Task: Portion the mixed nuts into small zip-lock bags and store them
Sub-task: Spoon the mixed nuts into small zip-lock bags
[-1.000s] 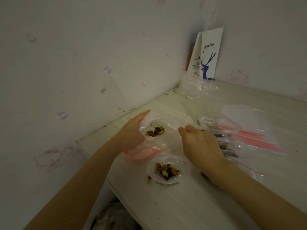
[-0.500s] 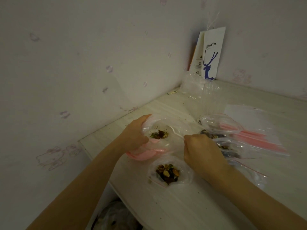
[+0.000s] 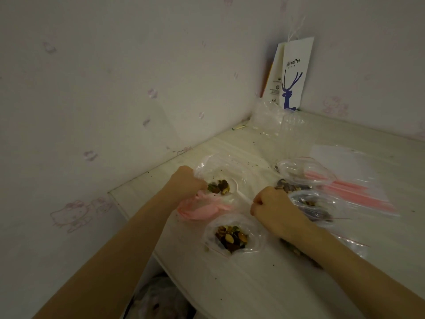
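Clear plastic zip-lock bag (image 3: 220, 171), open at the mouth and holding a few brown and green mixed nuts (image 3: 219, 186), sits at the middle of the frame on a pale wood-grain table (image 3: 253, 286). The left hand (image 3: 186, 183) grips the bag's left edge with curled fingers, bunching the film. Under that hand lies a crumpled pink plastic sheet (image 3: 202, 209).

The right hand (image 3: 274, 207), right of centre, is curled into a fist. It seems to pinch the handle of a translucent white plastic spoon (image 3: 240, 192) whose bowl points into the open bag, though the thin pale shape is hard to make out.

Just below centre a second small clear bag of nuts (image 3: 232, 238) rests on the table, mouth up and apart from both hands. Behind the right hand sits a loose heap of dark nuts (image 3: 292, 187), and beside it are more clear bags with nuts inside (image 3: 310, 204). Farther right lies a flat stack of empty clear bags with pink seal strips (image 3: 358, 192).

In the upper right, a white paper coffee bag printed with a blue deer (image 3: 296, 74) leans in the wall corner, with crumpled clear plastic wrap (image 3: 269, 118) in front of it. Small crumbs dot the tabletop. Pale wallpaper with faint pink cat prints (image 3: 73, 212) fills the left of the frame.
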